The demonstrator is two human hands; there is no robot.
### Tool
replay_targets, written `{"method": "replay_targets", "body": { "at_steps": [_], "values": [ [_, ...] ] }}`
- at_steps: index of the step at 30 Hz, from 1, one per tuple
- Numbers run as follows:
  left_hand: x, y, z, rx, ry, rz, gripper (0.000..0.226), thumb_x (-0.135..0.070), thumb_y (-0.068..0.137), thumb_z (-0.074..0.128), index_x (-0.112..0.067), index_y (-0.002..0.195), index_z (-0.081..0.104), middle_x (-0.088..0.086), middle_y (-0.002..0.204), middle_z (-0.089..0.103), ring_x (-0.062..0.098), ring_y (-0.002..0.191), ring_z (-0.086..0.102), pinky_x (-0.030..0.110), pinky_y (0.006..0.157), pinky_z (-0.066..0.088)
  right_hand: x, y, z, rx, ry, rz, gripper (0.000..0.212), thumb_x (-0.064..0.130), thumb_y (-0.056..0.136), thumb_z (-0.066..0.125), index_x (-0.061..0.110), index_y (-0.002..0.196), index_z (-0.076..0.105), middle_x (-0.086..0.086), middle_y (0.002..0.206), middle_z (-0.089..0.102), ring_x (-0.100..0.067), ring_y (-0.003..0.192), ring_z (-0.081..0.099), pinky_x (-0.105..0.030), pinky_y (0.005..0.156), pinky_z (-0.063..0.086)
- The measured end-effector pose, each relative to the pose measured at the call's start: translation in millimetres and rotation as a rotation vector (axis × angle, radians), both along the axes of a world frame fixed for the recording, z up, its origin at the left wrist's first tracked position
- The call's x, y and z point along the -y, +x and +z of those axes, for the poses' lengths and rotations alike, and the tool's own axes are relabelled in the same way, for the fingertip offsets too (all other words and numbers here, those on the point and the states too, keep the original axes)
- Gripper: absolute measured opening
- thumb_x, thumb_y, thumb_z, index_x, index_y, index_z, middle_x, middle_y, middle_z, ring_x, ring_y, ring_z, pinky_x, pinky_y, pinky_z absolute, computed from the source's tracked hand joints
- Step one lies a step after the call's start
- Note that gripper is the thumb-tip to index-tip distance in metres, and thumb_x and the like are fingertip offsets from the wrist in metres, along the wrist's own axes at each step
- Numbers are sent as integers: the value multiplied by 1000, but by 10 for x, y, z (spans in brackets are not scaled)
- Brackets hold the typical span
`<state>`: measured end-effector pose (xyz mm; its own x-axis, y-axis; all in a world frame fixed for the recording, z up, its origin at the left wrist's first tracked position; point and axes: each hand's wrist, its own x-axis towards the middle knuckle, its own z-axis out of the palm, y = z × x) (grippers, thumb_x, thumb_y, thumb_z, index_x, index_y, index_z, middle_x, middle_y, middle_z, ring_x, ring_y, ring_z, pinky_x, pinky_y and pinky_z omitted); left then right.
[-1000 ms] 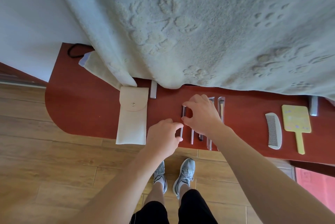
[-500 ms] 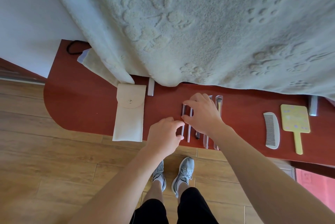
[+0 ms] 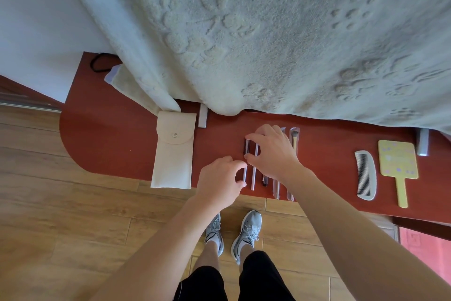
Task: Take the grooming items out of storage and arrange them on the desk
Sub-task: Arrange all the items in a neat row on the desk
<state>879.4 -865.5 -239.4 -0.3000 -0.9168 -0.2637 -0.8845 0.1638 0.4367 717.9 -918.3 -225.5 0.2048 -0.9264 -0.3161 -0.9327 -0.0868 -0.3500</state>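
The left hand [image 3: 220, 178] pinches the near end of a slim dark stick in a clear sleeve [image 3: 245, 148]. This stick is leftmost in a row of sleeved grooming tools [image 3: 277, 189] on the red-brown table [image 3: 109, 144]. The right hand [image 3: 274, 152] grips the same stick with curled thumb and forefinger. A cream fabric pouch [image 3: 172, 161] lies left of the row. A white comb [image 3: 365, 175] and a yellow hand mirror [image 3: 397, 161] lie to the right.

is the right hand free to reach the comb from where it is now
Probably yes. The comb lies bare on the desk, right of the right hand, nothing between. That hand first has to let go of the dark slim tool.
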Motion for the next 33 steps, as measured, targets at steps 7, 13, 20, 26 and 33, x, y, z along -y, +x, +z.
{"method": "replay_targets", "body": {
  "at_steps": [7, 13, 20, 26, 33],
  "values": [
    [-2, 5, -11, -6, 3, 2, 43, -44, 88, 69, -35, 129, 59, -12, 104, 64, 7, 89, 59, 26, 77, 55, 6, 12, 0, 2, 8, 1, 48, 43, 84, 65, 29, 130, 58, 5, 124, 50, -17, 116, 41, -35, 102, 38],
    [0, 8, -15, -11, -4, 3, 44, -44, 88, 69, -36, 130, 59, -12, 104, 65, 7, 89, 59, 26, 78, 56, 9, 28, -3, 5, 7, -8, 48, 43, 84, 66, 29, 129, 59, 5, 124, 50, -17, 115, 41, -36, 102, 39],
    [7, 21, -17, -17, -1, 6, 45, -44, 88, 68, -36, 131, 58, -11, 106, 64, 8, 92, 60, 28, 79, 56, 4, 38, -5, 16, 3, -18, 48, 40, 81, 68, 28, 127, 60, 4, 122, 51, -18, 114, 42, -37, 101, 39],
    [2, 27, 0, -11, -3, 6, 46, -45, 88, 68, -35, 131, 58, -12, 109, 65, 8, 93, 61, 28, 80, 56, -1, 41, -1, 18, 2, -27, 49, 41, 80, 68, 28, 127, 60, 5, 123, 51, -18, 115, 42, -36, 102, 38],
    [4, 40, 29, -7, 18, 28, 49, -47, 86, 68, -35, 133, 56, -13, 103, 63, 5, 86, 54, 24, 75, 52, -13, 26, 23, 30, 4, -50, 52, 40, 80, 68, 27, 129, 59, 4, 124, 52, -18, 117, 42, -35, 102, 38]
  ]
}}
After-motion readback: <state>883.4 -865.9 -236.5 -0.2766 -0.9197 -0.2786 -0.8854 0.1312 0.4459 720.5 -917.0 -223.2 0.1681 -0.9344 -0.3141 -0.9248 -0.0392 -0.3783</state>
